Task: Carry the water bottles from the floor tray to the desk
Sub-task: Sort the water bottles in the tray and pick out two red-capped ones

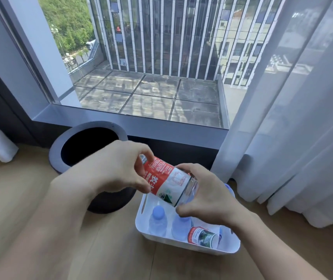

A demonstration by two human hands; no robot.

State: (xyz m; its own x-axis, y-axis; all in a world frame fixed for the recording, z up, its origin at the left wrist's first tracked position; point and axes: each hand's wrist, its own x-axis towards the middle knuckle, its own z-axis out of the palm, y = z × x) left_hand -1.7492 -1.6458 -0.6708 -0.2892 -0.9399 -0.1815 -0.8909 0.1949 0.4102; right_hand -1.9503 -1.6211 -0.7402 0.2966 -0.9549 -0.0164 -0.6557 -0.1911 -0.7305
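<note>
Head | left hand (119, 168) and right hand (208, 197) grip one bottle (167, 180) | tray (229, 245): at least three bottles (158, 219)

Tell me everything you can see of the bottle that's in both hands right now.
The held bottle is clear plastic with a red-and-white printed label bearing a green mark. It is tipped almost sideways in the air above the white tray. The left hand grips its upper-left end, and the right hand grips its clear lower-right end. Its cap is hidden.
</note>
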